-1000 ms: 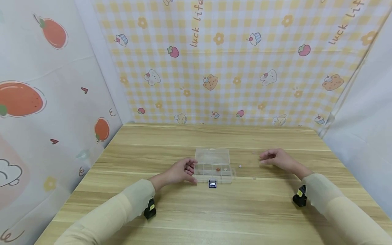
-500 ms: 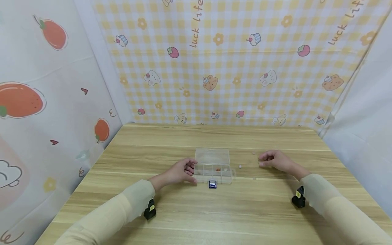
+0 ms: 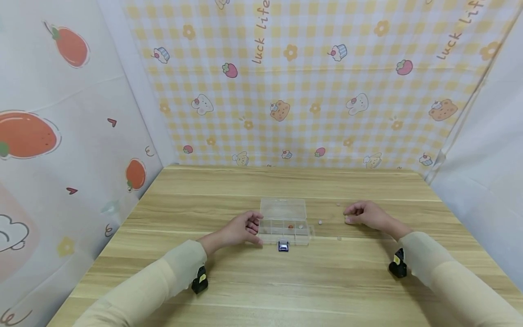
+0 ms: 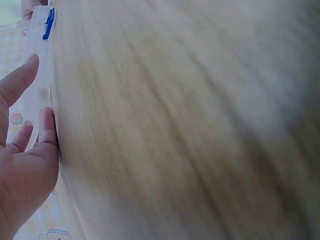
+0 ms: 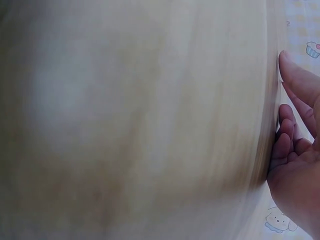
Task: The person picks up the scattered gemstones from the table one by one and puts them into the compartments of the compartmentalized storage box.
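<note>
A clear plastic compartment box (image 3: pixel 277 238) lies on the table with its lid (image 3: pixel 283 208) tipped back. An orange-red pill-like piece (image 3: pixel 291 226) and a whitish one (image 3: pixel 300 226) sit in its back row. My left hand (image 3: pixel 241 229) is at the box's left end, thumb by the front corner and index finger by the back one, fingers relaxed in the left wrist view. My right hand (image 3: pixel 365 215) is low over the table, thumb and index fingertips close together; I cannot tell whether a small piece is between them. Its other fingers (image 5: pixel 286 127) are curled.
A blue clip (image 3: pixel 283 245) is at the box's front edge. Between box and right hand lie a round white piece (image 3: pixel 320 222), a small pale piece (image 3: pixel 338 204) farther back and a pale one (image 3: pixel 339 238) nearer. Behind the table hangs a yellow checked cloth (image 3: pixel 314 91).
My right hand has shifted slightly left, its thumb and index fingertips drawing closer together. The left hand and the box keep their place.
</note>
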A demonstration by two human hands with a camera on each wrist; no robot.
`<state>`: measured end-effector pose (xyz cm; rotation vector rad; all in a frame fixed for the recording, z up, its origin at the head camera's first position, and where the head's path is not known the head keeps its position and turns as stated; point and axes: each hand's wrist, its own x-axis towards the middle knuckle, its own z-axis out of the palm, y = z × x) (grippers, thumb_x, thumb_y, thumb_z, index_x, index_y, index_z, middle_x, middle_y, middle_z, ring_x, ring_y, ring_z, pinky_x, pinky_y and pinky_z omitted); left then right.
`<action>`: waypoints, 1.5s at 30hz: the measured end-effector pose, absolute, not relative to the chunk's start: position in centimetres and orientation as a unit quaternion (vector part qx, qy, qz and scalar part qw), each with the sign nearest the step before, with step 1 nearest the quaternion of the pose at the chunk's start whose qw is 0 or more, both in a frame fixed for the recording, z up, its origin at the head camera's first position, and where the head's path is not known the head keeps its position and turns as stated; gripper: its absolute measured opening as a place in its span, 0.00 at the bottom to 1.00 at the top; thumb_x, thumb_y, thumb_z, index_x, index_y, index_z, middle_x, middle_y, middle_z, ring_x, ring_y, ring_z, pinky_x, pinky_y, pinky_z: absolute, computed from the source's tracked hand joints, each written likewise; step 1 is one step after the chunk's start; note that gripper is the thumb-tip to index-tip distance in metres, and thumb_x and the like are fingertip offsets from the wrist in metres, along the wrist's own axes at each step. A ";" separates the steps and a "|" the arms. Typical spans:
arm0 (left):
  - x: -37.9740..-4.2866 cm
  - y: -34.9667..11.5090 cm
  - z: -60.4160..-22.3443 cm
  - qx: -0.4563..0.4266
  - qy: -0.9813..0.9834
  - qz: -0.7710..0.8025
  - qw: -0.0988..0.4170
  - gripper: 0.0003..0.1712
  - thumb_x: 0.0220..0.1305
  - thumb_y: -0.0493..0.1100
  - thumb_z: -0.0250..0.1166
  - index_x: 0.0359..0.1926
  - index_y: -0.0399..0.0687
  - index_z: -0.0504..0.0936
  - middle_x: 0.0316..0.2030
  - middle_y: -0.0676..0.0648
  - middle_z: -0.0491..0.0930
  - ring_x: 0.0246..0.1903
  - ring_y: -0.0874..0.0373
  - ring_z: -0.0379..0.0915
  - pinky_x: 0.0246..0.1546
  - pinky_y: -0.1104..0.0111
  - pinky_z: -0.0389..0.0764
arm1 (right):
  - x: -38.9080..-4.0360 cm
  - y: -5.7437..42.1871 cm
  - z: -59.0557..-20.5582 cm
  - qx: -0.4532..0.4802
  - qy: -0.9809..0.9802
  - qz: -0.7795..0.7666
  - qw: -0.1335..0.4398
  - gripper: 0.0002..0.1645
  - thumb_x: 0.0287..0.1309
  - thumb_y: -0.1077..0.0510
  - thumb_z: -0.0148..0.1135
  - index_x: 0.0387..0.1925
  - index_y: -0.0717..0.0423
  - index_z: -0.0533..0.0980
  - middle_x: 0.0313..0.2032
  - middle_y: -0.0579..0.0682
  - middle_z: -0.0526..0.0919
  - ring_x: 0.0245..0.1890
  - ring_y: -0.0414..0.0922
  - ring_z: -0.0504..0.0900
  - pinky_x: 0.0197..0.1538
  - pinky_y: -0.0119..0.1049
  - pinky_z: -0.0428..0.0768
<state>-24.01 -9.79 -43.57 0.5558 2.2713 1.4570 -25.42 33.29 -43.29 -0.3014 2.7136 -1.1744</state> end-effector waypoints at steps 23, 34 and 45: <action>-24.0 -9.9 -43.8 0.196 0.804 0.526 0.194 0.42 0.43 0.30 0.78 0.60 0.35 0.69 0.45 0.43 0.72 0.41 0.53 0.71 0.44 0.65 0.78 | -25.1 32.9 -43.4 -0.103 0.917 -0.380 0.067 0.15 0.56 0.55 0.71 0.42 0.60 0.82 0.35 0.51 0.78 0.32 0.46 0.68 0.34 0.35 0.69; -24.1 -9.8 -43.7 0.196 0.806 0.524 0.194 0.42 0.43 0.31 0.79 0.61 0.35 0.70 0.45 0.42 0.73 0.41 0.53 0.71 0.45 0.64 0.78 | -25.5 33.2 -43.7 -0.107 0.920 -0.372 0.058 0.12 0.56 0.56 0.71 0.40 0.58 0.83 0.35 0.50 0.78 0.32 0.46 0.70 0.34 0.35 0.70; -24.1 -9.8 -43.8 0.196 0.806 0.524 0.193 0.42 0.43 0.30 0.79 0.60 0.35 0.70 0.45 0.42 0.72 0.41 0.53 0.72 0.44 0.65 0.78 | -25.2 33.0 -43.7 -0.125 0.923 -0.362 0.041 0.06 0.57 0.59 0.70 0.34 0.57 0.82 0.34 0.49 0.78 0.31 0.46 0.70 0.33 0.34 0.70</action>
